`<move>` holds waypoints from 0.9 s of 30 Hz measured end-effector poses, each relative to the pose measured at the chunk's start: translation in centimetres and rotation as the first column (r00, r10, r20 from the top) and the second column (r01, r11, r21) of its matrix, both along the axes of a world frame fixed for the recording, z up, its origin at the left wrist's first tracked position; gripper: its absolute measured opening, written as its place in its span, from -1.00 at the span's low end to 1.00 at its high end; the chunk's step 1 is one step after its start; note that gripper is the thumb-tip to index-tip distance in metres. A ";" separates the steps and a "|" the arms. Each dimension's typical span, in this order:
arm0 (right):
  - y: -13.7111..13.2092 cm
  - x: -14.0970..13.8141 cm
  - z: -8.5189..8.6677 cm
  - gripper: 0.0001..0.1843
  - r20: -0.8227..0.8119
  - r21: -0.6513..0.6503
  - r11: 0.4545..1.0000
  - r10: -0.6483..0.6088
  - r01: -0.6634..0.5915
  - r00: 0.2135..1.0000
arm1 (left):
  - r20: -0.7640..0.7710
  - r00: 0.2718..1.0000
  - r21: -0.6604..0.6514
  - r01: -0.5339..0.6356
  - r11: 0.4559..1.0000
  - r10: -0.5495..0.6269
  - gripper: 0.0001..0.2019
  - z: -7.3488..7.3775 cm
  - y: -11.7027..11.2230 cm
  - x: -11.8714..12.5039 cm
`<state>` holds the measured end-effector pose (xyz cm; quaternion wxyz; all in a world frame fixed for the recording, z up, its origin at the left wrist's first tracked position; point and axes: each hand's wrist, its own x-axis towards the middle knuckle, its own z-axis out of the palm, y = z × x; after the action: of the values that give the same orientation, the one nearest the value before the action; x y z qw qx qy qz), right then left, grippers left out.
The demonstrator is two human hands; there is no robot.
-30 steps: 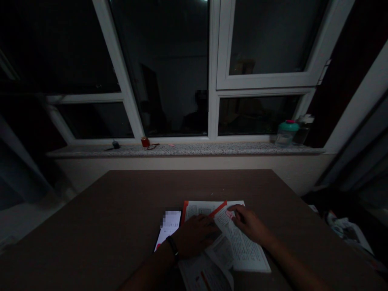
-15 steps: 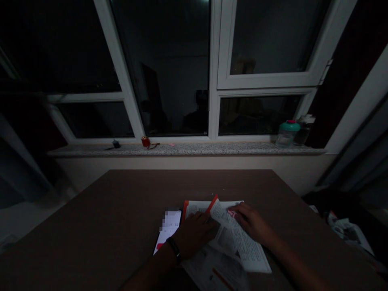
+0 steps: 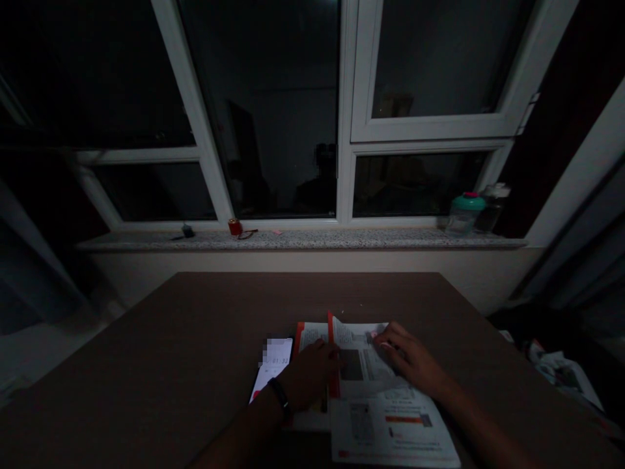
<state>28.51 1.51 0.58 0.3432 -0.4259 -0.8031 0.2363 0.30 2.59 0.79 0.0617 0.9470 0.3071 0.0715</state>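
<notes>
Head view, dim: an open booklet (image 3: 385, 417) lies at the table's (image 3: 195, 339) near edge, a lit phone (image 3: 271, 374) just beside it. The left hand (image 3: 310, 376) rests half curled by the red fold; whether it pinches a leaf I cannot tell. The right hand (image 3: 409, 359) lies open, fingers flat on the right page, gripping nothing. Seemingly a page is being pressed flat; the next move calls for a light outward sweep

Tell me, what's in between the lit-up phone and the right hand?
The left hand lies between the phone and the right hand, resting on the left side of the open book. The head view shows it.
</notes>
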 end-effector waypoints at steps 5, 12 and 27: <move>0.0 -0.1 -0.5 -0.81 0.043 -0.011 0.997 0.079 -0.079 0.996 | 0.031 1.000 -0.003 -0.002 1.000 0.002 -0.57 -0.2 0.2 -0.3; 0.4 0.0 -0.9 -0.77 0.073 -0.019 0.990 0.143 -0.142 0.987 | 0.058 0.998 -0.028 -0.007 1.000 0.008 -0.68 0.5 -0.2 -0.3; 1.0 1.5 -0.9 -0.83 0.101 -0.137 0.990 0.058 -0.044 0.993 | 0.047 0.998 -0.066 -0.037 0.997 0.040 -0.62 0.5 -0.6 -0.2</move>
<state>29.98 2.53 -0.37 0.2648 -0.4394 -0.8128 0.2758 0.10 2.04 1.30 0.0983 0.9364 0.3259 0.0856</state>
